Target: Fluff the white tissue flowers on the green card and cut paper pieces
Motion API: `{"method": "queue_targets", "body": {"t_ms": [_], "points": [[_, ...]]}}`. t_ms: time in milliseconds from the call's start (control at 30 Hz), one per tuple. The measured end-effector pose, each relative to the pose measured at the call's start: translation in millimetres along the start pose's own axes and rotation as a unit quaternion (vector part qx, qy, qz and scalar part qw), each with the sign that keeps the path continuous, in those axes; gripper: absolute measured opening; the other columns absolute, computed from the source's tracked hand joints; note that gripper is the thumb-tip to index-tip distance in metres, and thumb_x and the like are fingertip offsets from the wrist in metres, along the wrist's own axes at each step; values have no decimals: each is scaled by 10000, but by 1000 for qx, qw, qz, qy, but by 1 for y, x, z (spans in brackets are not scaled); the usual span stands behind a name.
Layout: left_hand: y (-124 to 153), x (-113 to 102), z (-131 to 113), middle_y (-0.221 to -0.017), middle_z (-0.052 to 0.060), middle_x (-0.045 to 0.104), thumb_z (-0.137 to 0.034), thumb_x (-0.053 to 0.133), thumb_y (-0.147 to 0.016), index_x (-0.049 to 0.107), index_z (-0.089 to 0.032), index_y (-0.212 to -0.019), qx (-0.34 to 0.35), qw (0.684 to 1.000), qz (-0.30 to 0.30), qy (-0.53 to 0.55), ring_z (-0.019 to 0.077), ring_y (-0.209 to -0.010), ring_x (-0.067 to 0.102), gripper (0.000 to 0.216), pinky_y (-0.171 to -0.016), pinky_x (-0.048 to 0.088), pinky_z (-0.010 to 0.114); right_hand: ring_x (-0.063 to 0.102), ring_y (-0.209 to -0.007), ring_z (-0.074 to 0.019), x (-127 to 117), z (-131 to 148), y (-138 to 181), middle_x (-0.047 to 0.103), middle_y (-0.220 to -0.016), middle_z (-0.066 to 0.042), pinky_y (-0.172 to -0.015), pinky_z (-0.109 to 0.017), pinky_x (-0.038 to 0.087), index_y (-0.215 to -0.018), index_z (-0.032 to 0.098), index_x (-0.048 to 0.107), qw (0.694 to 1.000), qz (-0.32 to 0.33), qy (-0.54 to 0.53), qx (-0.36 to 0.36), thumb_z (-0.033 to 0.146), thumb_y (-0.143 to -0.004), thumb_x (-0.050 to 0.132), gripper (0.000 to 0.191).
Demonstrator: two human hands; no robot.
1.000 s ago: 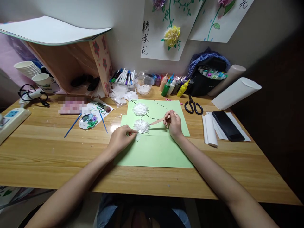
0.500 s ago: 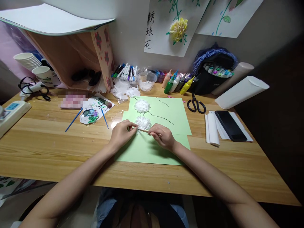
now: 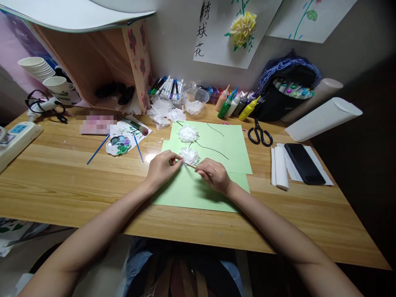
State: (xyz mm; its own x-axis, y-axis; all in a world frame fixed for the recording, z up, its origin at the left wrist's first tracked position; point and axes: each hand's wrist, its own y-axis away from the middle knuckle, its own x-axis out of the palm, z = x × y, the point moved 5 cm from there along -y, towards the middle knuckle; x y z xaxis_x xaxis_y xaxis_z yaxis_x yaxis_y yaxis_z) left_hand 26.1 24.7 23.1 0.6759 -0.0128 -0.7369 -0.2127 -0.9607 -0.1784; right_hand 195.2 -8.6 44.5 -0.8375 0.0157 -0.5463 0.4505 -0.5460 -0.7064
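Observation:
Two white ruffled paper flowers lie on overlapping light-green sheets, an upper flower and a lower flower. Thin dark curved lines run to the right of them on the upper green sheet. My right hand is closed around a thin wooden stick, whose tip points left. At that tip the fingers of my left hand are pinched together, beside the lower flower; what sits between them is too small to make out. Both hands are over the lower green sheet.
Behind the sheets stand white paper scraps, a plastic bowl, markers and paint bottles. Black scissors and a phone are at right. A paint palette and brushes lie at left.
The whole view has shifted slightly, with the desk items a little higher and to the right. The hands keep nearly the same pose around the stick.

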Motion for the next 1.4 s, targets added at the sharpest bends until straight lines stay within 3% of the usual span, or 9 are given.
{"method": "queue_targets", "body": {"t_ms": [200,400,600,767,867,1100,1267,1400], "points": [[-1,0,2,-686,-9,602,-336,565,-822,680,-211,-838,-8,1000,-1,8,130,-627,526,170,-597,351,251,516,-581,-150,1,4,-3,583,-644,-36,-538,-264,429,-868,188,551,998,-13,35,-44,179,-935,430,138],[-6,-8,15,-755,27,641,-265,361,-921,571,-185,-838,-77,996,-31,17,170,-717,573,239,-676,381,280,514,-567,-142,1,2,-19,559,-620,-20,-539,-250,418,-792,208,494,998,10,45,-33,190,-950,389,191],[-8,-9,16,-741,22,631,-249,354,-910,532,-197,-792,-77,997,-3,6,182,-731,574,220,-678,380,286,516,-482,-114,10,-13,-53,537,-542,25,-522,-232,369,-711,214,444,985,26,75,155,272,-970,362,277],[-8,-8,13,-789,47,648,-247,360,-898,536,-192,-783,-73,997,10,-20,197,-762,582,216,-699,387,298,534,-445,-121,10,-32,-61,523,-474,39,-536,-245,383,-657,209,479,943,-25,51,328,288,-957,393,321],[-7,-8,11,-790,57,653,-241,350,-900,541,-191,-779,-69,997,15,-41,202,-757,586,231,-687,384,300,552,-439,-121,7,-39,-54,543,-456,39,-541,-247,408,-658,203,510,921,-56,-3,385,322,-951,411,331],[-7,-8,9,-833,83,670,-241,342,-904,569,-186,-811,-70,994,23,-81,225,-779,602,251,-670,388,305,545,-450,-99,-8,-24,-41,545,-490,37,-483,-228,407,-677,195,529,930,-125,-60,339,407,-952,406,369],[-6,-8,8,-842,90,670,-244,341,-902,574,-182,-826,-71,993,22,-87,233,-788,603,252,-674,391,313,539,-452,-91,-7,-12,-43,542,-504,35,-474,-228,413,-661,197,521,956,-102,-50,271,371,-956,406,361],[-7,-8,8,-841,86,670,-247,344,-900,573,-185,-823,-67,994,20,-81,229,-795,602,249,-681,392,313,537,-464,-89,-1,-13,-42,556,-517,30,-488,-228,412,-660,195,517,963,-77,-45,255,332,-963,392,355]]}}
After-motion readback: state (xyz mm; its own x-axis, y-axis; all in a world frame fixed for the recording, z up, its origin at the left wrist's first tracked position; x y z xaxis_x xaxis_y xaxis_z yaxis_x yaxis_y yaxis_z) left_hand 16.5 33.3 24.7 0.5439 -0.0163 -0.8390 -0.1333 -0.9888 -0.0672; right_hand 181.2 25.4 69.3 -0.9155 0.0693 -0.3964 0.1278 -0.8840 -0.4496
